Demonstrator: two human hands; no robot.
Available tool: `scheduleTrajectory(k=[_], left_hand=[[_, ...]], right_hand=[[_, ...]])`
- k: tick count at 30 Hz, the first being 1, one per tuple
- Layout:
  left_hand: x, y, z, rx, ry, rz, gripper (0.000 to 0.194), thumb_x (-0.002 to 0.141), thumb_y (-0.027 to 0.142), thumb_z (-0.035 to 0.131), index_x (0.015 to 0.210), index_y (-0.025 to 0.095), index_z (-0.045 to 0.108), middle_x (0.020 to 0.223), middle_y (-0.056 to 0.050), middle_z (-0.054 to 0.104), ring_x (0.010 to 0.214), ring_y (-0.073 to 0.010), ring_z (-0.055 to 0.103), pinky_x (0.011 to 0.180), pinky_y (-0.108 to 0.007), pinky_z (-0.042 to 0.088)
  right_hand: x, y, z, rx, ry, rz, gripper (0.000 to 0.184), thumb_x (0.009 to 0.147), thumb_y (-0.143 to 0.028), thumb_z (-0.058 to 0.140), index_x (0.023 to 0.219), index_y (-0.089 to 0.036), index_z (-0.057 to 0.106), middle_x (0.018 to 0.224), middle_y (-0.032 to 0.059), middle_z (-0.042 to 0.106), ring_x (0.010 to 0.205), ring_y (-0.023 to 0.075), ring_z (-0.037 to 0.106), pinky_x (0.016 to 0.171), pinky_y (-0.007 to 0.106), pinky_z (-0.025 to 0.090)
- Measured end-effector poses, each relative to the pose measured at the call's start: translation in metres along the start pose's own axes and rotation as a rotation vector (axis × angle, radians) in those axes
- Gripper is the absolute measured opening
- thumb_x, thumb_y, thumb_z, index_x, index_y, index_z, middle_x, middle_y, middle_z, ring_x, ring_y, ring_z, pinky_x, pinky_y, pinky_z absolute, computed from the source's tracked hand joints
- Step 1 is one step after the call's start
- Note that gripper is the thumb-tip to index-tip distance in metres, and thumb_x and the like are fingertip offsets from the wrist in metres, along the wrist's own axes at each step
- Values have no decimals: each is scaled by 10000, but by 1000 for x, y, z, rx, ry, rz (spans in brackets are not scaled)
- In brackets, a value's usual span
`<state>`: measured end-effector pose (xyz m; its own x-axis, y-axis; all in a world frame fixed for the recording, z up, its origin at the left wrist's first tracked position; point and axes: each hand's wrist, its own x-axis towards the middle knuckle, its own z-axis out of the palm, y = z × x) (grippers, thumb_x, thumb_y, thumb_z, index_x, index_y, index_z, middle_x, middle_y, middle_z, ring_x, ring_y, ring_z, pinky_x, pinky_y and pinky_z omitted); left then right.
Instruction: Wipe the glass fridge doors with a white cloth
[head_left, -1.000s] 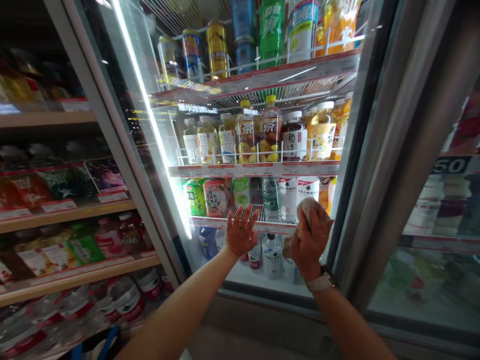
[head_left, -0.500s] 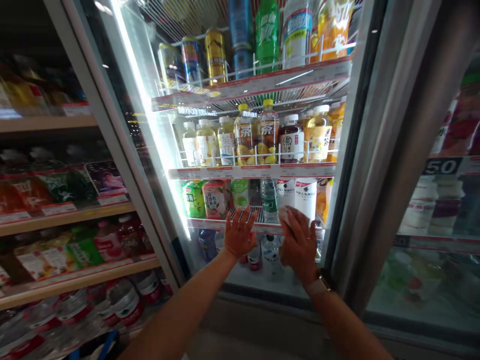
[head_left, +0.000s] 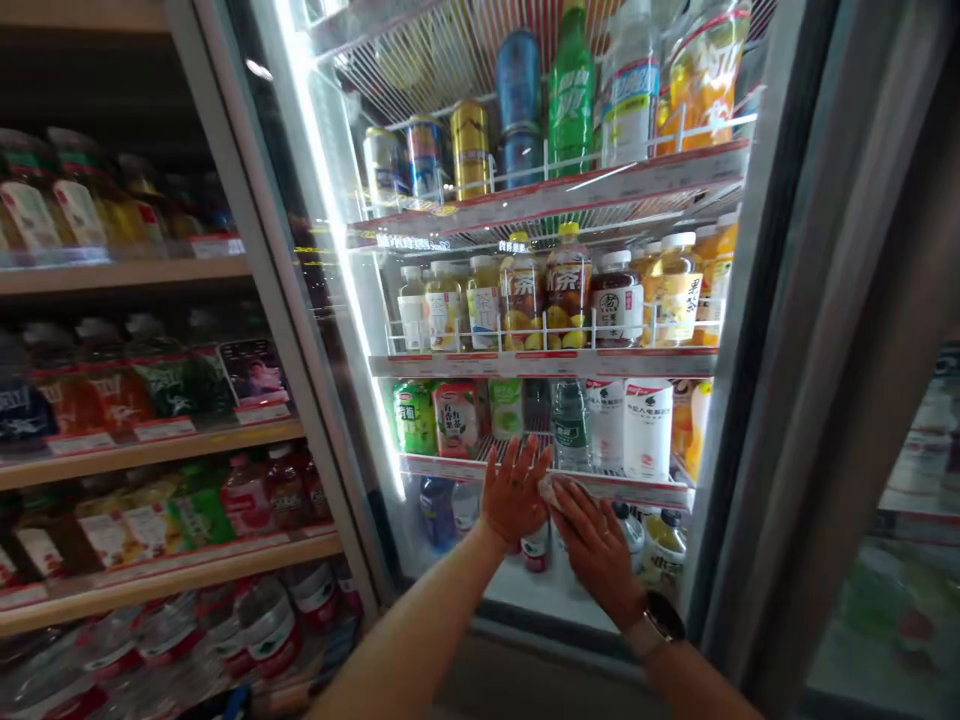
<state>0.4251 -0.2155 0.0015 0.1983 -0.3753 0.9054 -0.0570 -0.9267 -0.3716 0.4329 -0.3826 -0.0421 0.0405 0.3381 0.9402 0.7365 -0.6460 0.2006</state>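
Observation:
My left hand [head_left: 514,492] lies flat with its fingers spread against the glass door [head_left: 499,590] of a lit drinks cooler. Close beside it, my right hand [head_left: 594,545] presses a crumpled whitish cloth or tissue [head_left: 556,490] to the glass under its fingers. A watch [head_left: 663,616] is on the right wrist. Through the glass, behind both hands, runs the edge of a lower shelf. On that shelf stand a clear bottle with a green label [head_left: 571,425], a white bottle [head_left: 647,430], a pink carton [head_left: 457,420] and a green carton [head_left: 414,420].
Higher cooler shelves hold tea bottles [head_left: 568,290], cans [head_left: 470,150] and a green soda bottle [head_left: 572,95]. A metal door frame [head_left: 832,330] stands at the right. Open wooden shelves [head_left: 277,432] with several bottles are on the left, with packs of water bottles [head_left: 262,620] below.
My right hand with the whitish cloth has moved left and down across the glass, close to my left hand. The left hand stays flat on the door. The view has shifted.

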Motion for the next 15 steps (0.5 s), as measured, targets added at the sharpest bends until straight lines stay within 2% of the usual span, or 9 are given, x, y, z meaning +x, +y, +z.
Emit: scheduleTrajectory(k=[2,5,7,9,11,13,15], left_hand=[[0,0,0,-26,-10,8,623,881,373,426,1476,191,395,1503,-78,455,1502,-249,159,1225,-491,85],[1,1,-9,-123,-68,-27,658,886,333,440,1512,176,310,1536,-80,404,1509,-247,114,1226,-491,60],[3,2,-25,-279,-170,-82,654,900,292,420,1527,190,266,1562,-80,356,1507,-248,130,1223,-497,104],[3,4,-48,-531,-273,-187,632,926,281,390,1535,209,238,1578,-85,322,1494,-245,192,1213,-494,179],[2,7,-73,-832,-294,-380,600,958,311,361,1536,211,235,1584,-96,306,1470,-231,268,1198,-457,256],[0,8,-96,-1103,-230,-677,576,975,376,357,1521,209,283,1573,-108,332,1427,-218,362,1167,-405,330],[-3,2,-113,-1289,-140,-975,570,955,460,410,1464,203,404,1530,-113,411,1375,-222,441,1132,-373,380]], right_hand=[[-6,-8,6,19,-2,36,513,904,-13,386,1311,-247,593,1298,46,662,1388,148,427,1236,382,167],[-7,-22,10,106,31,146,595,916,-27,349,1461,-251,429,1417,71,564,1425,195,374,1222,474,233],[1,-33,7,200,68,217,618,929,-47,346,1511,-257,336,1491,83,478,1441,229,344,1200,522,282],[16,-46,1,292,100,264,614,946,-74,369,1522,-275,304,1537,76,413,1449,252,328,1188,546,303],[38,-61,-6,373,124,302,599,963,-106,387,1523,-296,296,1569,59,358,1455,261,315,1193,546,296],[64,-79,-10,447,132,328,590,975,-135,387,1526,-315,281,1590,42,314,1460,254,305,1195,521,309],[89,-100,-9,509,95,322,591,977,-146,370,1530,-328,267,1595,29,304,1455,237,316,1189,489,333]])
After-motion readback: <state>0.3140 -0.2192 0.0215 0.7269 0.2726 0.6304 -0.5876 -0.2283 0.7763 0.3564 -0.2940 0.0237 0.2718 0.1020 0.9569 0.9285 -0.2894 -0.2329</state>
